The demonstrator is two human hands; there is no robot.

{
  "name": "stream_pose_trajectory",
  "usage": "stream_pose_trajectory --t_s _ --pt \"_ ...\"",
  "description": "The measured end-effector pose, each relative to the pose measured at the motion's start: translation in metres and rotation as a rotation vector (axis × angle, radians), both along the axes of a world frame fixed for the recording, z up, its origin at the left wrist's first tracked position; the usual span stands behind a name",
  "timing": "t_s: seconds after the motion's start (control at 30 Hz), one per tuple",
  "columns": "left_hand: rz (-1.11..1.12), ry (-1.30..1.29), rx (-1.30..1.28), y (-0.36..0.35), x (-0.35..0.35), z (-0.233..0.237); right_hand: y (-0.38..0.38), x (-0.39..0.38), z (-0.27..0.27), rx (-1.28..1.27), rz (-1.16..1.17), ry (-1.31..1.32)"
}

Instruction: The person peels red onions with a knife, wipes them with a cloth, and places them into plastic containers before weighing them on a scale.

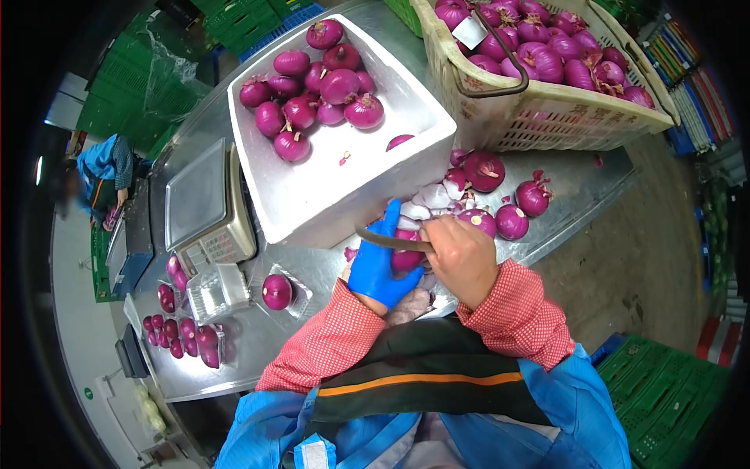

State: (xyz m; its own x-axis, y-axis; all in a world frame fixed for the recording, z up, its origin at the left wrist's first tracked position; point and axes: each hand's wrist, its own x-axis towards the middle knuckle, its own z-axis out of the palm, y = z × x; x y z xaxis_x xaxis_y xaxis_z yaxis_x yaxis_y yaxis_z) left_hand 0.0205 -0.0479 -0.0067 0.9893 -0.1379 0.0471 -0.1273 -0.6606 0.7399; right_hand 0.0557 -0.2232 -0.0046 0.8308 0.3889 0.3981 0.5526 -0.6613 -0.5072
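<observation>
My left hand (pixel 378 273), in a blue glove, is wrapped round a red onion (pixel 408 259) in front of the white foam box (pixel 351 205). My bare right hand (pixel 462 258) grips a knife; its narrow dark blade (pixel 394 241) lies across the onion and over the gloved fingers. The knife's handle is hidden in my fist. Pale onion skins (pixel 431 197) lie on the metal table just beyond my hands. More loose red onions, among them one (pixel 512 222) to the right, rest beside them. Several onions (pixel 340 86) sit inside the foam box.
A cream plastic crate (pixel 547 117) full of red onions stands at the back right, its metal handle (pixel 500 90) tilted outward. Left of the foam box are a weighing scale (pixel 207 203), clear trays (pixel 216 291) and packed onions (pixel 187 336). A person (pixel 101 168) stands far left.
</observation>
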Motion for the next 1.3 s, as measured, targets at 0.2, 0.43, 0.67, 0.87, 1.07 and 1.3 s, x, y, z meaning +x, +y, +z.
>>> stream_pose_trajectory --t_s 0.2,0.43,0.67,0.87,1.07,1.3 --pt "-0.032 -0.164 -0.101 0.002 0.001 -0.013 0.000 -0.004 0.013 0.141 0.018 0.177" --pt "0.005 -0.075 0.171 0.002 0.004 -0.004 0.007 -0.008 0.014 0.056 0.051 -0.066" --pt "-0.021 -0.053 0.059 0.008 0.000 -0.005 0.008 -0.001 0.008 0.024 -0.094 0.103" --pt "0.032 0.220 -0.923 0.023 -0.006 -0.029 -0.028 0.014 -0.048 -0.119 -0.198 0.310" --pt "0.103 0.462 -1.253 0.033 -0.021 -0.039 -0.003 0.005 -0.006 0.309 0.028 0.568" --pt "0.194 0.524 -1.509 0.050 -0.048 -0.032 0.034 0.006 -0.017 0.576 0.321 0.824"
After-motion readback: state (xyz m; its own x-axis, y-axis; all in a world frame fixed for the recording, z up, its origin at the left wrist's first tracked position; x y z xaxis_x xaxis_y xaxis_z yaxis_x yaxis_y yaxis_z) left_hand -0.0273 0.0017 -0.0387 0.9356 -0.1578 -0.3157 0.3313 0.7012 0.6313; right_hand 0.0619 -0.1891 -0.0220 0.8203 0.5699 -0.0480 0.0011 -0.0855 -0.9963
